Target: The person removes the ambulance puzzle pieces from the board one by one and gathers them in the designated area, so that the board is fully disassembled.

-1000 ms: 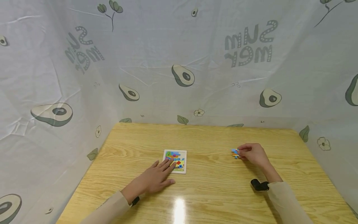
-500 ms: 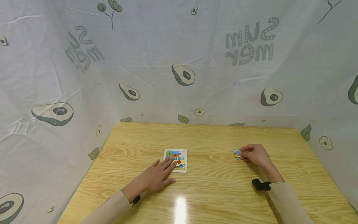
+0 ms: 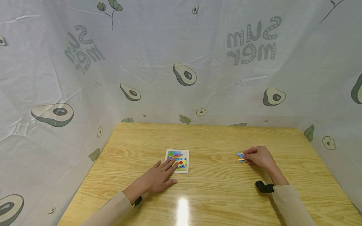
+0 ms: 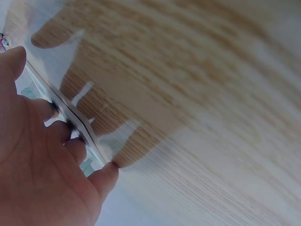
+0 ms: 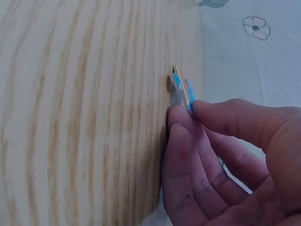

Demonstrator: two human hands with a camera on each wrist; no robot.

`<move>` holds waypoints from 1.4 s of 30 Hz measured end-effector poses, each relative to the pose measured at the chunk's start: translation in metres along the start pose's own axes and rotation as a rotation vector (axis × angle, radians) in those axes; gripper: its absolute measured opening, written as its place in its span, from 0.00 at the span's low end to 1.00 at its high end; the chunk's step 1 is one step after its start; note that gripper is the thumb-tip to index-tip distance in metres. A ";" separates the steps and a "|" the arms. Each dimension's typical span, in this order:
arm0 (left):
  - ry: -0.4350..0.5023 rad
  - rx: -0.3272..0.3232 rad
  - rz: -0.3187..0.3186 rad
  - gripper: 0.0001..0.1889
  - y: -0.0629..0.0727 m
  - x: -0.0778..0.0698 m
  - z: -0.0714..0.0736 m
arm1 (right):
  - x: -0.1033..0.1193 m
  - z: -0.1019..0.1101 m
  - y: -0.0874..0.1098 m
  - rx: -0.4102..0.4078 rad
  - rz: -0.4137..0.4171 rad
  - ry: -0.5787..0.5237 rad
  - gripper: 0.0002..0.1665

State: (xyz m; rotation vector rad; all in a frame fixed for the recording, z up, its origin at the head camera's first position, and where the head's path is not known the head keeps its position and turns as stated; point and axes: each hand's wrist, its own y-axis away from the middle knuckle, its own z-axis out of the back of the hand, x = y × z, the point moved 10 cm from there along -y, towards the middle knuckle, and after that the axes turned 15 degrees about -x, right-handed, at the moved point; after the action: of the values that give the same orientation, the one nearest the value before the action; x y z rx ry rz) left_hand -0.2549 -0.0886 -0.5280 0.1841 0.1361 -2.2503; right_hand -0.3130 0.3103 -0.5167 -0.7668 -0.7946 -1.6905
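Observation:
A small jigsaw puzzle with a white frame (image 3: 185, 153) lies left of centre on the table, its picture in bright colours with a red cross. Across its lower left part rests my left hand (image 3: 159, 178), fingers extended and spread, covering some of the picture. In the left wrist view that hand's fingertips touch the board's edge (image 4: 75, 115). Over at the right, my right hand (image 3: 260, 157) pinches a blue and orange puzzle piece (image 3: 240, 157) between thumb and fingers. The right wrist view shows the piece (image 5: 181, 84) edge-on, close to the tabletop.
The wooden table (image 3: 209, 194) has a bright reflection near its front. A pale curtain (image 3: 158, 56) printed with avocados surrounds its back and sides. Each wrist wears a black strap device (image 3: 264, 187).
The right hand, with the puzzle piece, has shifted slightly to the right, and the piece has turned a little. The left hand stays on the puzzle board.

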 end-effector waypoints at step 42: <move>0.008 -0.001 0.014 0.39 0.001 0.000 0.002 | 0.002 0.006 0.003 -0.121 0.019 0.139 0.15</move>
State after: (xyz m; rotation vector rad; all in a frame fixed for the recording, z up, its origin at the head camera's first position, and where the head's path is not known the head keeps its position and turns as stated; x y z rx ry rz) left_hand -0.2544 -0.0895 -0.5265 0.1931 0.1402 -2.2356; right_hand -0.3102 0.3137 -0.5112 -0.7275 -0.5913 -1.7665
